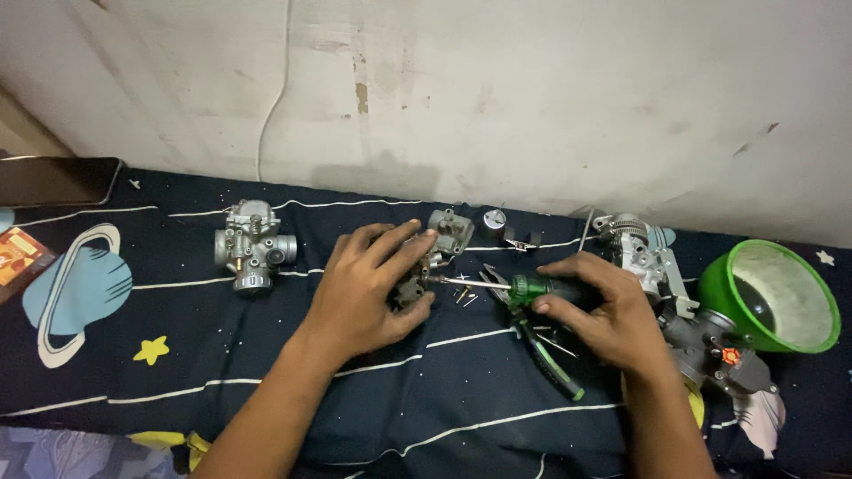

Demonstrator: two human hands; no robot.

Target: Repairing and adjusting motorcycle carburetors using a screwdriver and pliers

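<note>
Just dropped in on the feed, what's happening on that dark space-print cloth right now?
A person is working on a carburetor part on the dark space-print cloth. The left hand steadies it, while the right hand holds a green-handled screwdriver with its tip at the part. Pliers and small loose parts lie between the hands. A whole carburetor sits to the left, more carburetor parts and a green bowl to the right.

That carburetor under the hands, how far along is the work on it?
Small parts already lie loose beside it. Now the left hand steadies the carburetor while the right hand works a screwdriver into it. A second carburetor sits untouched, apparently whole.
</note>
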